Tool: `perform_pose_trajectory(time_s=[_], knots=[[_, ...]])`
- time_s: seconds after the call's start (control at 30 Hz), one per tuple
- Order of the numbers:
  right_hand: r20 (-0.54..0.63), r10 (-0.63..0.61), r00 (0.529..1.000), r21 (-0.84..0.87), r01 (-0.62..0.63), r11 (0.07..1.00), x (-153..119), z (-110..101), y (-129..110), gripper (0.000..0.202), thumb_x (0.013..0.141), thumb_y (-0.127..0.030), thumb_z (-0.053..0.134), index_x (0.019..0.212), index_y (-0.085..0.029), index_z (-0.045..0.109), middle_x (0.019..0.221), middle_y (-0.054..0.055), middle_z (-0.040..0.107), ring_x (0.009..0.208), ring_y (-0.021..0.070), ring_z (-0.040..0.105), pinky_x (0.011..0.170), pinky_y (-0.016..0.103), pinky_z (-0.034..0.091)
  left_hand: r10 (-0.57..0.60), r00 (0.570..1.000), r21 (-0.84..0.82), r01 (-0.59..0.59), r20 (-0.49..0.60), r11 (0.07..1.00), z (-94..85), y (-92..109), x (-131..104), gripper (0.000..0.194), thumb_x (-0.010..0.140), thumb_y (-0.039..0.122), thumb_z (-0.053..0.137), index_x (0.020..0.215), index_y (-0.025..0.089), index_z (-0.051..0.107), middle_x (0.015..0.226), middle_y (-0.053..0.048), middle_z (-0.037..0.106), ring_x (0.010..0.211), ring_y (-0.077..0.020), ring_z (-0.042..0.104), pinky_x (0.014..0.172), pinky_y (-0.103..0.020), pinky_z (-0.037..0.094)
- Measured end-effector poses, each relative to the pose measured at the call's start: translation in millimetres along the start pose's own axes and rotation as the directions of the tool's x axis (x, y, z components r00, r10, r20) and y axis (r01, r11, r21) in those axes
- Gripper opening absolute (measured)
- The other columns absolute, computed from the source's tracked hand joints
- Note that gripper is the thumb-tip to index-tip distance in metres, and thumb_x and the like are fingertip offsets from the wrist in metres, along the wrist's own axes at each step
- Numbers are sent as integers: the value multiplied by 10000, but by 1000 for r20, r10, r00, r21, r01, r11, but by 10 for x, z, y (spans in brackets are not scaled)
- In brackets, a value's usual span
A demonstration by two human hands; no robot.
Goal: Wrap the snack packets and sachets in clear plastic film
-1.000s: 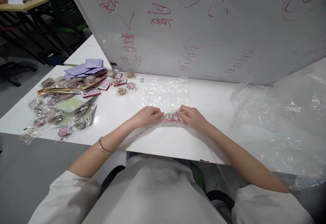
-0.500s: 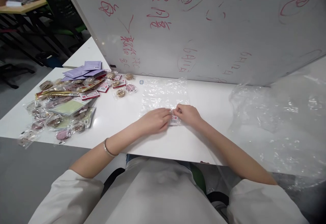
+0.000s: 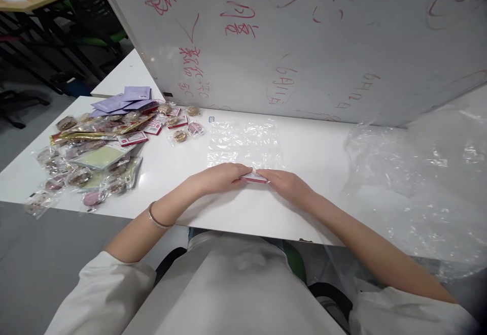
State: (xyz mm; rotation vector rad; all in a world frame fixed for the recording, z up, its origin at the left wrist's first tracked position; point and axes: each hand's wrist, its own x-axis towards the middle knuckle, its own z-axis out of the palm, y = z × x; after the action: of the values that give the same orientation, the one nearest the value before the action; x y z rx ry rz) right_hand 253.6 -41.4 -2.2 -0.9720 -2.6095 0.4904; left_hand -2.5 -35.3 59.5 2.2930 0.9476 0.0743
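Observation:
My left hand [image 3: 220, 177] and my right hand [image 3: 287, 185] lie flat on the white table [image 3: 323, 157], fingertips meeting over a small snack packet with a red label [image 3: 254, 177]. Both hands press on the packet, which sits at the near edge of a clear crinkled plastic sheet [image 3: 243, 142]. Most of the packet is hidden under my fingers.
A pile of wrapped snacks, purple sachets and gold packets [image 3: 99, 147] covers the table's left end. A whiteboard with red writing [image 3: 289, 35] stands along the back. Loose clear plastic film [image 3: 418, 182] is heaped at the right. Dark chairs and a wooden desk stand far left.
My hands have flattened down onto the packet; a second ago they held it by its ends, then pinched it together at the middle.

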Motion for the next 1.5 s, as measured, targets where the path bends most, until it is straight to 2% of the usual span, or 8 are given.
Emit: perform_pose_trajectory(time_s=[0.23,0.5,0.7,0.87,1.07,1.23,1.33,1.5], knots=[[250,284,926,262,-347,900,373,-260,66,233,959,-421,476,1033,-264,631,850,4,721,758,182,668,668,303,488,-237,969,-159,246,72,956,-156,-256,-7,426,925,570,486,863,178,643,708,-30,635,606,-157,534,568,-274,355],[381,544,747,44,-603,797,698,-308,259,579,677,-744,664,586,-221,433,623,14,535,504,134,441,463,282,261,-453,879,251,477,-152,842,58,-361,-59,534,976,611,347,1003,141,599,786,-127,668,749,-261,647,648,-317,425],[230,615,754,-101,-610,786,646,-274,232,583,648,-770,666,801,-211,601,838,102,673,712,262,628,561,344,444,64,969,368,29,-238,930,166,-305,-370,540,987,522,422,1410,188,449,1475,-143,490,1327,-288,491,1104,-440,376],[-81,57,995,-138,-68,988,355,-168,187,425,912,-412,562,1267,-179,557,1361,169,579,1278,314,535,1022,513,456,54,985,234,-15,-163,972,277,-489,-580,555,975,297,454,1515,236,343,1570,-61,384,1464,-229,332,1213,-444,262],[34,-327,944,46,325,945,-37,-37,88,631,888,-440,586,1448,-175,464,1444,158,530,1365,285,476,1085,495,453,-56,985,-21,54,-162,998,153,-535,-686,460,943,215,423,1382,264,550,1456,-31,538,1338,-207,516,1120,-413,408],[12,91,996,198,-91,976,-29,-61,-28,343,984,-451,427,928,-239,692,953,55,751,927,227,705,829,409,568,-261,950,-312,199,-170,929,59,-530,-606,317,937,439,500,987,223,726,987,-28,757,889,-190,690,777,-291,514],[50,467,883,309,-458,833,116,-123,-16,385,953,-554,442,769,-235,554,621,-20,621,568,166,591,546,299,453,-420,869,-358,317,-261,878,116,-552,-460,381,927,521,502,854,180,654,718,-11,671,668,-161,609,602,-252,430],[-88,600,795,113,-591,799,340,-87,97,358,840,-583,600,922,-241,530,570,-41,574,544,194,575,563,322,441,-456,765,-19,503,-454,864,239,-555,-329,341,959,452,477,1145,187,583,801,-64,671,806,-241,646,690,-324,474]])
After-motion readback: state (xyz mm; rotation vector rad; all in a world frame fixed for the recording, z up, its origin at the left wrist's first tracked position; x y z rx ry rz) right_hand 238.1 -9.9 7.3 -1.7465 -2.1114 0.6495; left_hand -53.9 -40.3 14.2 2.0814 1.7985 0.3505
